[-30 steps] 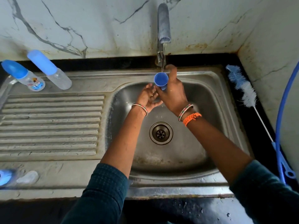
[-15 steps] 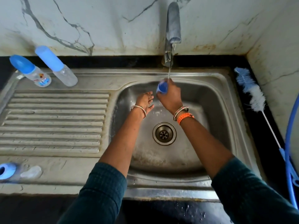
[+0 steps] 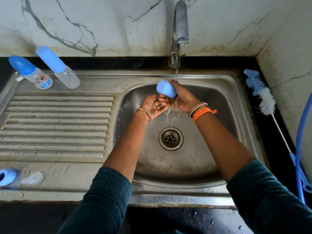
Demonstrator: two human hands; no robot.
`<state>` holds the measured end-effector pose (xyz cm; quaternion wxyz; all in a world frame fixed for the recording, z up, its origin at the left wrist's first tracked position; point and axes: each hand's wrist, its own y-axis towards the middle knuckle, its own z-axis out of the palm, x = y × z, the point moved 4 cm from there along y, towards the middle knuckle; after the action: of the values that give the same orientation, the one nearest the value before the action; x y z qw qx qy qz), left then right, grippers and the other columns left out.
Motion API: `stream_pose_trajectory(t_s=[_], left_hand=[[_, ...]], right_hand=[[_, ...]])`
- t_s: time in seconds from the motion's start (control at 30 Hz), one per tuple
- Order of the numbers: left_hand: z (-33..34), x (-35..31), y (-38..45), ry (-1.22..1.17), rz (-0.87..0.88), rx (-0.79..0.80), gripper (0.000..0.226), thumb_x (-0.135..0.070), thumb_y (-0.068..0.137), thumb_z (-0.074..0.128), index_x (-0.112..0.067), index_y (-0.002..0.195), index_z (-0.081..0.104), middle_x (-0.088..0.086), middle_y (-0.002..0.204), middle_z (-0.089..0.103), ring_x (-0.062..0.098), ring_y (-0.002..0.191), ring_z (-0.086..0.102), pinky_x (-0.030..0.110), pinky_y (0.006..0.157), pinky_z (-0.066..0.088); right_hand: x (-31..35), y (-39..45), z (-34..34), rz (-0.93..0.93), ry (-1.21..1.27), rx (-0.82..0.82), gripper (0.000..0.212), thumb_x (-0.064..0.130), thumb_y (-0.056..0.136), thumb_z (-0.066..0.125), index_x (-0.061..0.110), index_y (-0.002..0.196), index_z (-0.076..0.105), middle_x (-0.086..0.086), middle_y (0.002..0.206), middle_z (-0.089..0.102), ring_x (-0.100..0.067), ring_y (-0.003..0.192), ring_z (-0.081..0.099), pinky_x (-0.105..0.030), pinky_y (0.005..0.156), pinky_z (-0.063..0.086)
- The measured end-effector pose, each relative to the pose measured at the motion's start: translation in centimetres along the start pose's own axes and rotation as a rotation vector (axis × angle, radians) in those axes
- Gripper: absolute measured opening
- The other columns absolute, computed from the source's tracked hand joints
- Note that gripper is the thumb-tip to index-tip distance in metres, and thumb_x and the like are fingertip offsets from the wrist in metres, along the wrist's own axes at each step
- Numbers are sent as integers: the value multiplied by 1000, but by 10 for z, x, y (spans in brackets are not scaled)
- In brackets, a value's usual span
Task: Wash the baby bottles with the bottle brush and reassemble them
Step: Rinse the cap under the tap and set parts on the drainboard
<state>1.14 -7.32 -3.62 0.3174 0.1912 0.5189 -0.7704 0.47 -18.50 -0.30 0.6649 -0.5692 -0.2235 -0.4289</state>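
My right hand [image 3: 183, 97] grips a blue bottle cap [image 3: 166, 89] under the thin stream from the tap [image 3: 181, 22], over the sink basin [image 3: 211, 149]. The cap lies tipped with its closed dome toward the left. My left hand [image 3: 154, 105] is open, palm up, just below the cap, with water running off beneath. Two capped baby bottles, one printed [image 3: 32, 73] and one plain [image 3: 59, 66], lie at the back of the drainboard. A blue collar ring [image 3: 6, 176] and a clear teat [image 3: 33, 178] sit at the front left. The bottle brush [image 3: 263, 97] lies right of the sink.
A ribbed steel drainboard [image 3: 55, 125] fills the left side. The drain [image 3: 170, 138] is in the middle of the basin. A blue hose [image 3: 302, 132] curves down along the right wall. Marble walls close the back and right.
The cap has turned from mouth-up under the tap to lying on its side with the dome leftward. My left hand has opened, palm up, beneath it. The view shifted slightly.
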Motion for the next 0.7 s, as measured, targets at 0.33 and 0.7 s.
stream_pose_trajectory(t_s=[0.33,0.7], left_hand=[[-14,11,-2,149,-61,-18,38,-18,100,29,-7,127,54,10,115,63,23,106,56,36,99,43],[-19,18,-5,147,-83,-98,39,-14,99,29,-3,130,51,16,134,53,27,116,53,37,101,41]], right_hand=[[9,-16,-3,-690,-828,-271,33,2,77,71,8,109,64,-7,117,63,-16,105,56,-17,91,39],[-21,2,-15,-427,-918,-317,38,10,80,73,2,115,61,-12,113,59,-23,103,58,-15,81,39]])
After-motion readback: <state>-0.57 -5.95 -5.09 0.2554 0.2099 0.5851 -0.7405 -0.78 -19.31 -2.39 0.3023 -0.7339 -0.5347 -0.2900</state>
